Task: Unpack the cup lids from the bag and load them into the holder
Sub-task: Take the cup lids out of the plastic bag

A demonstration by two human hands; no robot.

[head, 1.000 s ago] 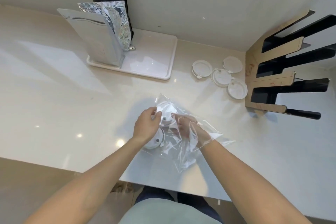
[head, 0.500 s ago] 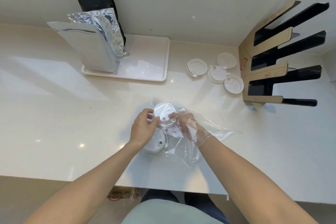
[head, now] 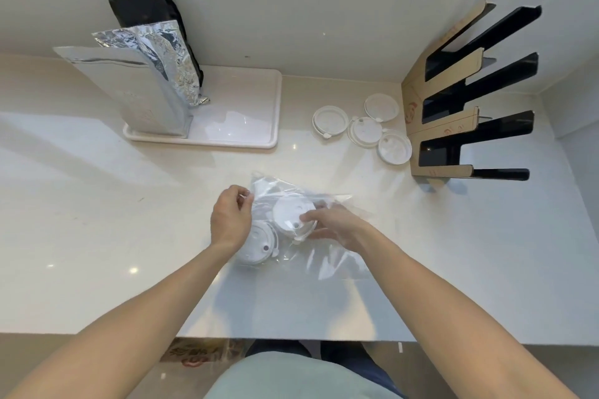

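Out of the bag now comes the right hand (head: pixel 334 225), which half a second ago was buried under the plastic; it is pinching a white lid (head: pixel 291 212) by its near-right rim, thumb on top. That lid is lying flat, face up, its small sip hole pointing toward the near edge. Left hand (head: pixel 230 217) is closing its fingertips on the clear bag (head: pixel 327 256) at its far-left corner, lifting the film a little. Just beside that wrist, a second lid (head: pixel 256 246) is sitting flat inside the plastic, hole toward the right. Bag's long axis is running from far left to near right across the counter (head: pixel 97 204). Farther out to the right, four loose lids (head: pixel 366 125) are lying clustered against the holder (head: pixel 453 107), whose slots are opening rightward. Far left, foil pouches (head: pixel 146 81) are standing on a white tray (head: pixel 246 113).
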